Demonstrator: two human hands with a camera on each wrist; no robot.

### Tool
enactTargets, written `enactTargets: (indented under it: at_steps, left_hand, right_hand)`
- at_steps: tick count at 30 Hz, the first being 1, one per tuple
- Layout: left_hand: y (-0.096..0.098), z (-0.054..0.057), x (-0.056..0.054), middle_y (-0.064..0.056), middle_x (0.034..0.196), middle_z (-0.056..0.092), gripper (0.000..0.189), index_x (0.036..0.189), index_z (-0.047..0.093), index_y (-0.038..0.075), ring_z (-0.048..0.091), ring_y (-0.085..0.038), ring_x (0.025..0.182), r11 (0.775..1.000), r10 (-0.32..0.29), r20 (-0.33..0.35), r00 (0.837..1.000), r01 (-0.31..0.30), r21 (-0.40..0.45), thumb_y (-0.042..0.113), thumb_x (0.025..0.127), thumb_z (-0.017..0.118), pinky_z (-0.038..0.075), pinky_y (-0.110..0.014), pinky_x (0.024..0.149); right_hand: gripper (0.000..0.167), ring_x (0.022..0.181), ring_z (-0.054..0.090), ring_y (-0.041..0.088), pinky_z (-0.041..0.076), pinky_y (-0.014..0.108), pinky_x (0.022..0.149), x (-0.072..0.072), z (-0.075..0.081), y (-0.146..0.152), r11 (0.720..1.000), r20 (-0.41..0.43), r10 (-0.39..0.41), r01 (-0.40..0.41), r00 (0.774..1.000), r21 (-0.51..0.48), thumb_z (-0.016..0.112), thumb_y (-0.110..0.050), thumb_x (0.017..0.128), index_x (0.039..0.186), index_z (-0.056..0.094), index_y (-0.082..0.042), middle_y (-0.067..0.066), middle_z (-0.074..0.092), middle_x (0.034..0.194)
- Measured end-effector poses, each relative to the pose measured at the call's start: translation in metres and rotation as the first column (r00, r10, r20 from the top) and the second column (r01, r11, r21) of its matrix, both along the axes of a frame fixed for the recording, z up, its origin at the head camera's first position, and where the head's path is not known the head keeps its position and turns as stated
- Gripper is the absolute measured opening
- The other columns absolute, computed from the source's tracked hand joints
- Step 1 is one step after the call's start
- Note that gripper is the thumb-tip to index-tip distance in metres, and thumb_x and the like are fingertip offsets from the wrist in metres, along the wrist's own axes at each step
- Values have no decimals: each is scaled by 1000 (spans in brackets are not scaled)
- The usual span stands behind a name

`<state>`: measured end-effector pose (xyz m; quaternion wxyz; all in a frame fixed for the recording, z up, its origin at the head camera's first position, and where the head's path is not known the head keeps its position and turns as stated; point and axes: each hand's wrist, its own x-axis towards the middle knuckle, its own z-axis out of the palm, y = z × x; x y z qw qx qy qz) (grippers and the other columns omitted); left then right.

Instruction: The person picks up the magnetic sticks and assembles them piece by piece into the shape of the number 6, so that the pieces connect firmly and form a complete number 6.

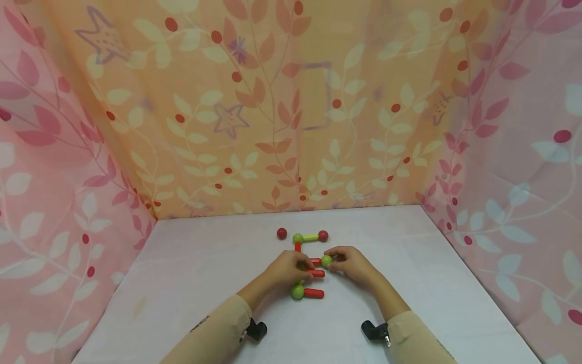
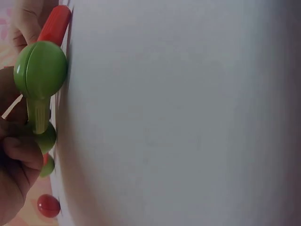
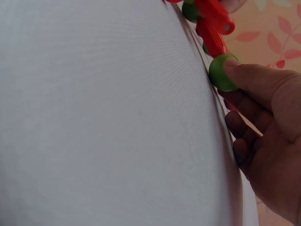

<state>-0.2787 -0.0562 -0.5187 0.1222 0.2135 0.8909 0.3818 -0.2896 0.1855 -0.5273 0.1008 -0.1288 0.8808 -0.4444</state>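
Note:
A toy frame of balls and rods lies on the white tabletop. Its lower green ball (image 1: 297,291) carries a red rod (image 1: 313,293), and its upper green ball (image 1: 297,237) joins a yellow-green rod (image 1: 311,237) that ends in a red ball (image 1: 323,236). My left hand (image 1: 285,268) grips the middle of the frame, where its fingers partly hide a green ball and two red rods. On the right, my right hand (image 1: 352,263) pinches a green ball (image 3: 223,73) between thumb and fingers, at the end of one red rod (image 3: 214,40).
A separate red ball (image 1: 282,233) lies left of the upper green ball. Patterned cloth walls (image 1: 273,126) enclose the white tabletop (image 1: 204,263) at the back and both sides. Black wrist devices (image 1: 375,331) sit near both sleeves.

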Motion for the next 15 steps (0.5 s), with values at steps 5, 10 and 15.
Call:
enactTargets:
  at_steps: [5,10,15]
  left_hand:
    - [4,-3,2,18,81,61,15,78,67,36,52,-11,81,998,44,8,999,-44,-49,39,68,78,44,-28,66]
    - [7,-2,2,19,78,60,15,77,67,37,52,-11,78,993,56,5,998,-55,-107,42,68,78,43,-28,64]
    - [8,-2,3,22,76,59,17,77,67,37,51,-8,76,987,30,-50,998,-38,-157,45,66,77,41,-27,66]
  right_hand:
    - [34,92,51,16,42,34,80,-1,-1,0,1000,-2,5,-5,1000,-4,73,-31,76,109,65,-27,-10,61,98]
    - [33,91,51,16,41,33,79,-1,-1,1,1000,-2,-6,6,1000,4,74,-33,75,107,65,-31,-10,61,97]
    - [33,89,51,16,42,33,77,-2,-3,1,1000,-2,-4,4,1000,1,74,-34,75,107,65,-31,-9,61,96]
